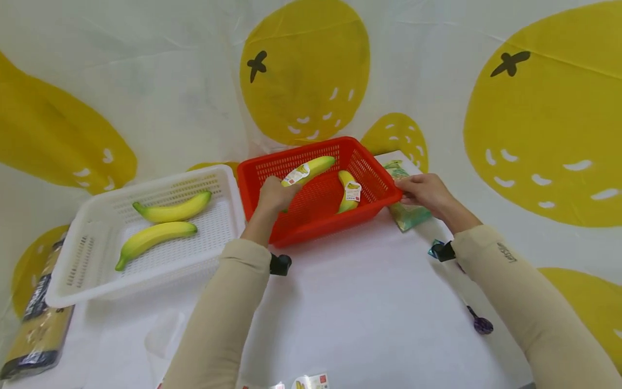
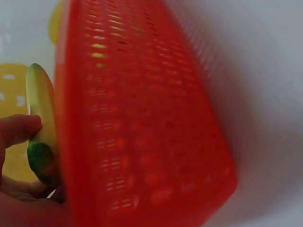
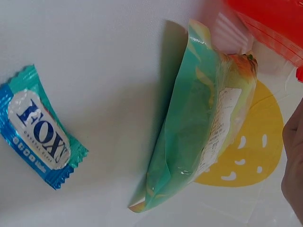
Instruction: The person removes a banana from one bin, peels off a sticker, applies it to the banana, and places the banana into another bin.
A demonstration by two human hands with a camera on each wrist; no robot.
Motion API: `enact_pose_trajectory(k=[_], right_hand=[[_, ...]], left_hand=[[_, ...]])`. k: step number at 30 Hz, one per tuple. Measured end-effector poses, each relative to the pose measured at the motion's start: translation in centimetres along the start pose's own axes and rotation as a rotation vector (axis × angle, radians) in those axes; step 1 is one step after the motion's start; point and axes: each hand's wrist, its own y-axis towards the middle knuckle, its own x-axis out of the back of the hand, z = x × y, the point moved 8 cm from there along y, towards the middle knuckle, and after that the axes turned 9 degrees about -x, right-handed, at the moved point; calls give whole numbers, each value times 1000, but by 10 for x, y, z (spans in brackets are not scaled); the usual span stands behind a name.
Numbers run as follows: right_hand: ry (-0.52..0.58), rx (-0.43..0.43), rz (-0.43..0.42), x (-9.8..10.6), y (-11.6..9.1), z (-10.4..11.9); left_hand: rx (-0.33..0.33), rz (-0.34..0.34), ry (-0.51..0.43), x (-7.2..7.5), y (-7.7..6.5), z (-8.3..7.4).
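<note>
My left hand (image 1: 274, 195) grips a yellow banana (image 1: 318, 165) with a white label, over the left part of a red plastic basket (image 1: 323, 231). In the left wrist view, thumb and fingers are around the banana's green end (image 2: 40, 158), beside the basket's wall (image 2: 137, 123). A second labelled banana (image 1: 345, 179) lies inside the red basket, toward its right end. At that basket's right corner, my right hand (image 1: 430, 193) holds the rim between thumb and fingers. Two unlabelled bananas (image 1: 177, 209) lie in the white basket (image 1: 146, 286) to the left.
Beneath and beside my right hand lies a green plastic packet (image 3: 182, 137). A blue wrapped candy (image 3: 40, 127) and a dark purple lollipop (image 1: 482, 325) are on the right. A tan and black package (image 1: 44, 329) lies left of the white basket. Banana labels (image 1: 311, 382) sit at the front edge.
</note>
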Motion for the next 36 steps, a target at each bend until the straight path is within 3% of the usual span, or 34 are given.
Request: enact_pose_trajectory(k=[5,9,13,20,24,27,30,36], right_hand=[[18,22,17,-9,6,4],[27,35,24,-14,9,5],[43,35,13,-15,10,3],[43,24,13,-15,7,-1],[25,41,-9,-8,4,0],[18,42,-20,0,2,-2],[20,37,-15,1,0,-3],[29,39,-7,-2,0,-2]], left_hand=[[121,27,67,-27,15,19],[147,2,140,-39,20,24],[151,9,241,-50,23,24],[136,101,346,-69,30,22],[75,144,421,-78,38,13],[48,182,436,-89,41,7],[66,202,415,-92,41,7],[120,168,367,-88,39,9]])
